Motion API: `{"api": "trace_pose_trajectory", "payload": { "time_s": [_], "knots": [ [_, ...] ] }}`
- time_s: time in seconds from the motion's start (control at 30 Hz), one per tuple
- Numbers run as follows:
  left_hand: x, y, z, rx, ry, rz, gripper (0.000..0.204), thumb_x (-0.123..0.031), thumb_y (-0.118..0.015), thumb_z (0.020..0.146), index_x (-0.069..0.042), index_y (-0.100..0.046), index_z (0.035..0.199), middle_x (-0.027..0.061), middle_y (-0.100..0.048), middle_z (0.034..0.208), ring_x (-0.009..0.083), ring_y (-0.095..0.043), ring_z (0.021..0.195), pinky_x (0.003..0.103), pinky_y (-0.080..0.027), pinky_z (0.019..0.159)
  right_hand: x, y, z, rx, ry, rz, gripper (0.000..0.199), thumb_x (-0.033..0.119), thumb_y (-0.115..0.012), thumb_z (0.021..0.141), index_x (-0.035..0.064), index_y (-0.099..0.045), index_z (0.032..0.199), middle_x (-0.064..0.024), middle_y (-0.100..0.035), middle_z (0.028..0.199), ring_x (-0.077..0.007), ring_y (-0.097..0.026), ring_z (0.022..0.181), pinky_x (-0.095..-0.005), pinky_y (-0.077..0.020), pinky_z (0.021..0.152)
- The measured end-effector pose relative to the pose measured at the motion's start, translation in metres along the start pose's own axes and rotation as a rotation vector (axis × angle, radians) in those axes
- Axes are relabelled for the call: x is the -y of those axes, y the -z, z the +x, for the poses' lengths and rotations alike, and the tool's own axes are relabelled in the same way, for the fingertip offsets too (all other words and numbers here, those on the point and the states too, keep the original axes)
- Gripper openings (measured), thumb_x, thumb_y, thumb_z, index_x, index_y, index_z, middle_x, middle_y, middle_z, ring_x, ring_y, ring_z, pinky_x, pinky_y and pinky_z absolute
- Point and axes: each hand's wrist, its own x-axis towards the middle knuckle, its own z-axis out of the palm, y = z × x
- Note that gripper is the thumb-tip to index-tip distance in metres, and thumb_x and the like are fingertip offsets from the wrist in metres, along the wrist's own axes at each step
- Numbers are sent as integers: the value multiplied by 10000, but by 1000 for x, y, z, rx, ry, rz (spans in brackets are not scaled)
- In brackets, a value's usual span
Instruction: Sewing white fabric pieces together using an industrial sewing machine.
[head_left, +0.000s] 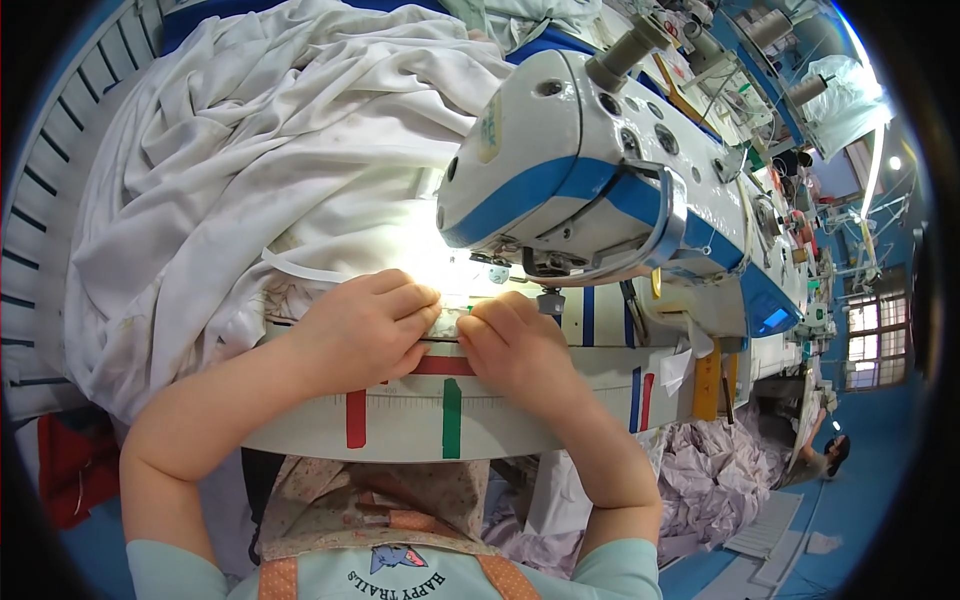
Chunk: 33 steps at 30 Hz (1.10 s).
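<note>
Rows of sewing stations recede behind a white table marked with red and green tape, where a white-and-blue sewing machine stands. Both the left hand and right hand pinch closed on the white fabric's edge just before the needle, the rest heaped well to the left. It looks light, limp and likely to slip, best held near the edge with fingertips; the held strip's long axis runs left to right, feeding toward the machine.
</note>
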Motion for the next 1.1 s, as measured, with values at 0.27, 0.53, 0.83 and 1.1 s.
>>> {"api": "trace_pose_trajectory", "payload": {
  "time_s": [0.27,0.53,0.83,1.1],
  "knots": [
    [4,-6,1,-52,7,-3,285,-44,-679,662,-40,-652,945,29,-627,1002,205,-593,860,310,-515,771,-3,-5,3,32,-104,82,170,57,-664,706,103,-617,863,-22,-565,865,-217,-584,792,-337,-511,597],
    [10,-8,1,-127,77,-101,177,-30,-680,690,-73,-647,858,22,-648,954,218,-603,823,326,-512,726,8,2,-4,-124,66,25,185,61,-689,708,111,-618,871,-28,-558,774,-199,-588,692,-322,-483,561],
    [11,-9,2,-146,5,-76,249,-51,-707,667,-82,-648,907,21,-633,952,225,-597,832,336,-509,726,4,-9,5,64,-56,-16,49,118,-559,774,93,-530,804,-38,-519,745,-226,-578,636,-368,-457,474],
    [18,-9,3,-127,-111,56,314,-71,-692,644,-91,-635,952,17,-609,956,213,-588,846,325,-509,726,2,-5,2,48,-2,42,38,108,-570,768,106,-571,805,-29,-524,690,-224,-590,637,-371,-466,485]
  ]
}}
